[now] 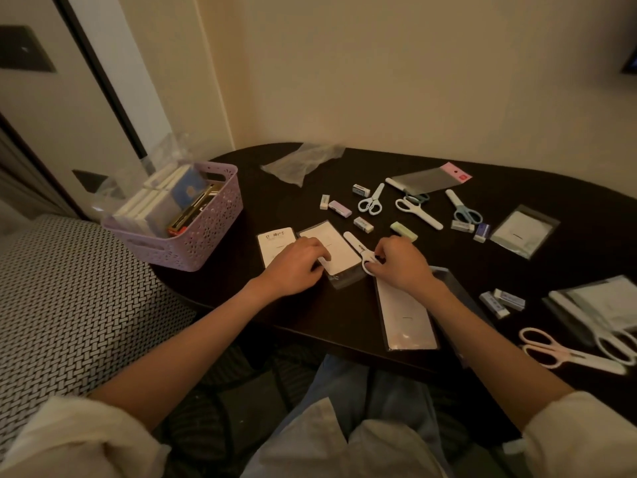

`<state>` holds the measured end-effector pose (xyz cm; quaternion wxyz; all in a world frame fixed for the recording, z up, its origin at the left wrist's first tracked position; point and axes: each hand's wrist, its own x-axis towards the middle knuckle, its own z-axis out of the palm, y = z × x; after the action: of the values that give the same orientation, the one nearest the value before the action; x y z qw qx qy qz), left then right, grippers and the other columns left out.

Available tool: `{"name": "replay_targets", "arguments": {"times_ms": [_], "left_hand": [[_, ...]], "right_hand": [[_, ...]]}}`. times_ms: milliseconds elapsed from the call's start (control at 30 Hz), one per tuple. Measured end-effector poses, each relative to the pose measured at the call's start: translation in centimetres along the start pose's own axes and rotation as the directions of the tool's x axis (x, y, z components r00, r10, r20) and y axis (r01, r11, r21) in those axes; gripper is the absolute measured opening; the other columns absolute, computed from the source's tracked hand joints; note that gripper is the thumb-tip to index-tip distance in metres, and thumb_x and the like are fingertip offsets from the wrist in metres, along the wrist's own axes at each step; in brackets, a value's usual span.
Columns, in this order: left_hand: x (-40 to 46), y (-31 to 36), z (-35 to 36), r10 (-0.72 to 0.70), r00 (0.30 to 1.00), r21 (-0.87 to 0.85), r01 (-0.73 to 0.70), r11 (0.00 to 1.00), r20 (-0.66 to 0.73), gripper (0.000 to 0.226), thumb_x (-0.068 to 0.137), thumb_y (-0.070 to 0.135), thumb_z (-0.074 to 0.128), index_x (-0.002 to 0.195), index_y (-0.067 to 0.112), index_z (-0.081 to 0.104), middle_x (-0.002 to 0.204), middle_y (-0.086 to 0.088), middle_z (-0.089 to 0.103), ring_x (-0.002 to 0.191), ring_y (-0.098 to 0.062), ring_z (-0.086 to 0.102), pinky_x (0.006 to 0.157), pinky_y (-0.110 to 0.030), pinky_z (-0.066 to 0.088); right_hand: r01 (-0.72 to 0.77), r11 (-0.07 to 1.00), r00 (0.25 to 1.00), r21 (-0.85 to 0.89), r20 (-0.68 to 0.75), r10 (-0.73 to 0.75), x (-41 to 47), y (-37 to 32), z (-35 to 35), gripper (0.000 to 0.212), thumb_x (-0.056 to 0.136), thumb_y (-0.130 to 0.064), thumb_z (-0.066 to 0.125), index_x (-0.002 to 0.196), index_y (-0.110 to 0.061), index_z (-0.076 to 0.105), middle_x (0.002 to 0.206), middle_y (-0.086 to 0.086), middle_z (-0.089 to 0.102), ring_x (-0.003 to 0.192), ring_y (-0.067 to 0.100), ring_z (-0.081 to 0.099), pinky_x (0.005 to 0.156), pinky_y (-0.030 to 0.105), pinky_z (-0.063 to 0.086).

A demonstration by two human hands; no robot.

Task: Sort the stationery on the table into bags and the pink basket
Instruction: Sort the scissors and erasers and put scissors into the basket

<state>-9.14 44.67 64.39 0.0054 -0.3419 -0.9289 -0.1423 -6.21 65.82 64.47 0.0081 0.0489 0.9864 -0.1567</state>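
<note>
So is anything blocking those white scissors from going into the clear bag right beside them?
Nothing visible. The right hand holds the white scissors at the clear bag, whose near end the left hand pinches.

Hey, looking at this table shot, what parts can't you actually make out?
Head view only:
- Handles of the white scissors: hidden under the right hand.
- Print on the erasers: too small.
- Contents of the pink basket: partly hidden by its wall.
- White scissors at the right edge: cut off.
- Left hand covers the bag corner.
</note>
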Motion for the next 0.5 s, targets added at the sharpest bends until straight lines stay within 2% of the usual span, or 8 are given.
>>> {"name": "replay_targets", "arguments": {"times_ms": [100, 200, 400, 500], "left_hand": [[0.6, 0.1, 0.3, 0.026, 0.999, 0.009, -0.026, 1.0, 0.034, 0.033, 0.092, 0.016, 0.059, 0.125, 0.015, 0.059, 0.133, -0.003, 0.054, 0.124, -0.015, 0.047, 0.103, -0.027, 0.038], [1.6, 0.0, 0.2, 0.048, 0.991, 0.017, -0.051, 0.999, 0.125, 0.046, 0.089, 0.007, 0.057, 0.133, 0.015, 0.053, 0.144, -0.002, 0.044, 0.134, -0.014, 0.038, 0.109, -0.026, 0.032], [3.3, 0.1, -0.8, 0.112, 0.927, 0.108, -0.16, 0.981, 0.358, 0.074, 0.081, 0.0, 0.056, 0.149, 0.02, 0.033, 0.16, 0.001, 0.018, 0.145, -0.015, 0.018, 0.114, -0.028, 0.022], [3.9, 0.6, -1.1, 0.116, 0.889, 0.155, -0.203, 0.967, 0.443, 0.082, 0.079, 0.0, 0.06, 0.151, 0.021, 0.027, 0.161, 0.001, 0.012, 0.146, -0.017, 0.016, 0.116, -0.031, 0.022]], "right_hand": [[-0.034, 0.999, 0.999, -0.012, 0.039, 0.034, 0.4, -0.6, -0.1, 0.025, 0.085, -0.029, 0.07, 0.103, -0.016, 0.059, 0.098, 0.002, 0.058, 0.093, 0.017, 0.055, 0.075, 0.03, 0.05], [-0.112, 0.993, 0.992, 0.045, 0.06, 0.109, 0.9, -0.8, -0.2, 0.023, 0.082, -0.024, 0.072, 0.098, -0.013, 0.059, 0.087, 0.0, 0.057, 0.085, 0.015, 0.058, 0.068, 0.028, 0.048], [-0.136, 0.991, 0.988, -0.006, 0.068, 0.136, 1.6, -1.0, -1.1, 0.025, 0.083, -0.028, 0.071, 0.092, -0.018, 0.05, 0.087, 0.0, 0.052, 0.084, 0.016, 0.053, 0.067, 0.028, 0.043], [-0.112, 0.993, 0.99, 0.049, 0.094, 0.107, 2.2, -0.7, -1.1, 0.023, 0.085, -0.027, 0.069, 0.099, -0.014, 0.055, 0.09, 0.001, 0.054, 0.089, 0.018, 0.056, 0.073, 0.03, 0.047]]}}
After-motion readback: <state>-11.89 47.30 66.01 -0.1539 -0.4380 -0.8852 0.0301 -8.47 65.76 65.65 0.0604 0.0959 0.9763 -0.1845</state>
